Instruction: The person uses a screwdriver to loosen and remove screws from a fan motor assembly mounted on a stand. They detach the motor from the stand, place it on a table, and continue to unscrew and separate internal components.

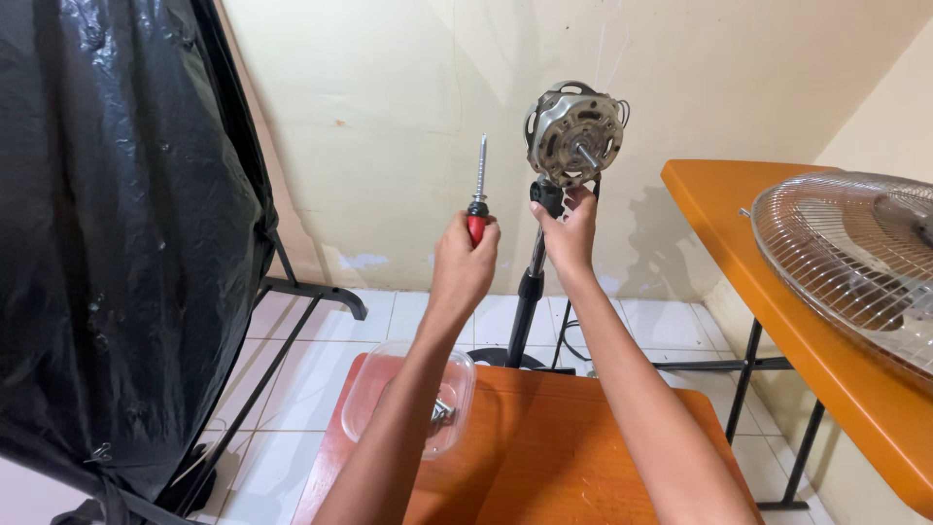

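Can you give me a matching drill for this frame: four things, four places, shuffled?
Things:
1. screwdriver
2. fan motor
3. fan grille
4. clear tub

Places:
A. on the orange table at right
B. on the wooden stool, under the left forearm
C. atop the black stand pole
D. upright in the left hand

Pairs: 1-D, 2-C, 3-A, 4-B

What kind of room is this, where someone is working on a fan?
Probably a room at home used as a small repair corner. A bare metal fan motor sits on a black stand pole, a round wire fan guard lies on an orange table, and the floor is white tiles.
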